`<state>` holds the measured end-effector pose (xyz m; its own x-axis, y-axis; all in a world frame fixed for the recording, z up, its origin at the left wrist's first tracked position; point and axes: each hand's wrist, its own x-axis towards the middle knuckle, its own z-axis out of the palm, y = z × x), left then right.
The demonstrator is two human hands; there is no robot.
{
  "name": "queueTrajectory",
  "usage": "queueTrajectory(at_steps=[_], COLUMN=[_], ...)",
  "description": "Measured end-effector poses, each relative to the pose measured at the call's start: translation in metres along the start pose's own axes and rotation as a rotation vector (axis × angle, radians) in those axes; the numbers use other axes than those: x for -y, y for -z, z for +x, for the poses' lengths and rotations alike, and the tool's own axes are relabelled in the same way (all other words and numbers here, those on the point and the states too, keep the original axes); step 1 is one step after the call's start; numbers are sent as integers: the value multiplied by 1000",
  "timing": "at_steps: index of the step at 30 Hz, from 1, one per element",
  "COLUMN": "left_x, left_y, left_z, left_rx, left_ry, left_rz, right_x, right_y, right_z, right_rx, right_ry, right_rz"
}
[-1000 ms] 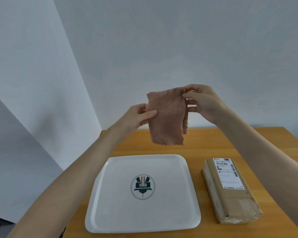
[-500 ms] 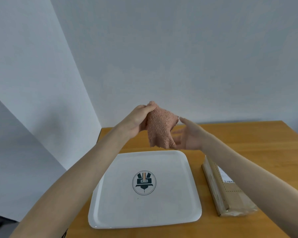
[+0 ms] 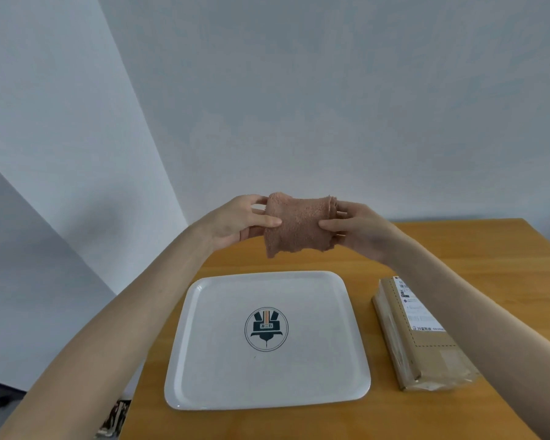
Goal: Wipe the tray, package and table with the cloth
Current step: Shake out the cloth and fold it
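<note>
Two bare hands hold a small pinkish-brown terry cloth [image 3: 299, 225] in the air, above the far edge of the square white plastic tray [image 3: 204, 360]. The left hand [image 3: 235, 222] pinches the cloth's left side, thumb in front and fingers [image 3: 258, 201] behind; the right hand [image 3: 359, 230] grips its right side the same way, so the cloth hangs bunched between them. The tray lies flat on the wooden worktop [image 3: 489, 249], with a dark round emblem [image 3: 266, 328] at its centre. Just to the right of the tray lies a flat brown cardboard package [image 3: 426, 354] bearing a white label [image 3: 418, 309], partly crossed by the right forearm.
</note>
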<state>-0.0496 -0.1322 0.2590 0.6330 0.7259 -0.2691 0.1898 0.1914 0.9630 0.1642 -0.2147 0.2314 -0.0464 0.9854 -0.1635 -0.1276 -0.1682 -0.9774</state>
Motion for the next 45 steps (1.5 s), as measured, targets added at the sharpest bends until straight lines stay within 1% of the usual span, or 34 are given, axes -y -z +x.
queueTrajectory(at_steps=[2, 5, 7, 9, 12, 14, 17, 20, 23, 25, 27, 28, 29, 32, 33, 35, 36, 38, 42, 43, 45], left_x=[1, 4, 6, 4, 0, -2, 1, 3, 6, 7, 7, 6, 5, 8, 12, 22, 28, 44, 73, 79, 92], left_y=[-3, -7, -8, -7, -4, -2, -3, -7, -8, -5, -2, -2, -3, -8, -11, -15, -16, -15, -6, -4, -1], left_z=[0, 1, 2, 2, 1, 1, 5, 7, 11, 14, 16, 16, 15, 14, 14, 15, 14, 15, 18, 18, 20], left_rx=[-88, -252, -323, -334, -280, -271, -328, -411, -489, -483, -393, -343, -305, -239, -223, -185, -165, -130, -110, -112, -148], left_ry=[-38, -105, -146, -199, -267, -290, -341, -450, -508, -515, -461, -409, -351, -162, -117, -45, -16, 28, 111, 135, 165], left_rz=[60, 158, 234, 345, 555, 650, 813, 970, 1066, 1091, 1041, 969, 864, 425, 294, 88, 40, 41, 21, 29, 103], right_x=[7, 13, 15, 15, 13, 13, 14, 12, 14, 16, 18, 19, 18, 13, 9, -3, -10, -24, -50, -57, -72], right_y=[-1, -5, -6, -5, -6, -7, -8, -13, -16, -15, -12, -11, -10, -10, -10, -11, -12, -12, -8, -8, -13], right_z=[0, 3, 3, 3, 3, 4, 4, 3, 1, 0, 1, 1, 0, -5, -5, -4, -4, -2, 2, 3, 8], right_rx=[-71, -288, -370, -381, -406, -430, -441, -465, -497, -500, -479, -450, -402, -252, -238, -259, -270, -272, -179, -189, -280], right_ry=[-3, 45, 95, 153, 233, 275, 307, 376, 446, 462, 415, 370, 307, 106, 59, -16, -44, -98, -206, -228, -271], right_rz=[-113, -297, -404, -491, -590, -648, -739, -857, -905, -949, -949, -905, -802, -292, -177, -99, -103, -122, -33, -31, -106])
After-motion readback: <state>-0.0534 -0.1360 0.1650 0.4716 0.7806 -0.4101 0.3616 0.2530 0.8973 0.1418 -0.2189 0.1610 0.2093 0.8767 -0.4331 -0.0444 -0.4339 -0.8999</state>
